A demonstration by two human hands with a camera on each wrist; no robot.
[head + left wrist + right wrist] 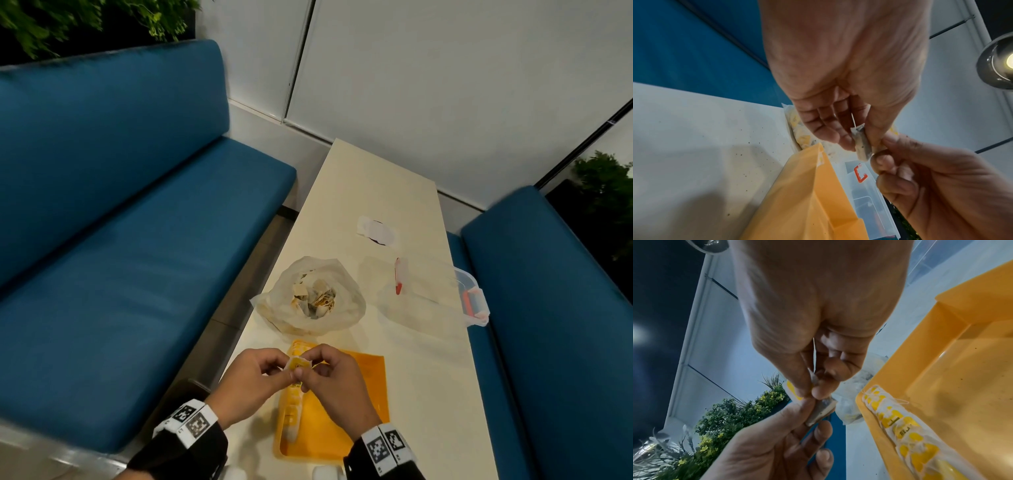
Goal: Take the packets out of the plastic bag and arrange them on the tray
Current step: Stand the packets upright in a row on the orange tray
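Both hands hold one small yellow-and-white packet (298,365) just above the orange tray's (346,421) far left corner. My left hand (278,368) pinches its left end and my right hand (317,369) pinches its right end. In the left wrist view the packet (861,143) sits edge-on between thumb and fingers. A row of several packets (292,404) lies along the tray's left wall, also seen as packets (902,428) in the right wrist view. The open plastic bag (310,298), with more packets inside, stands just beyond the tray.
A clear plastic box (435,296) with red latches sits right of the bag, overhanging the table's right edge. A white paper over something dark (376,231) lies farther back. Blue benches (120,240) flank the narrow cream table (373,185).
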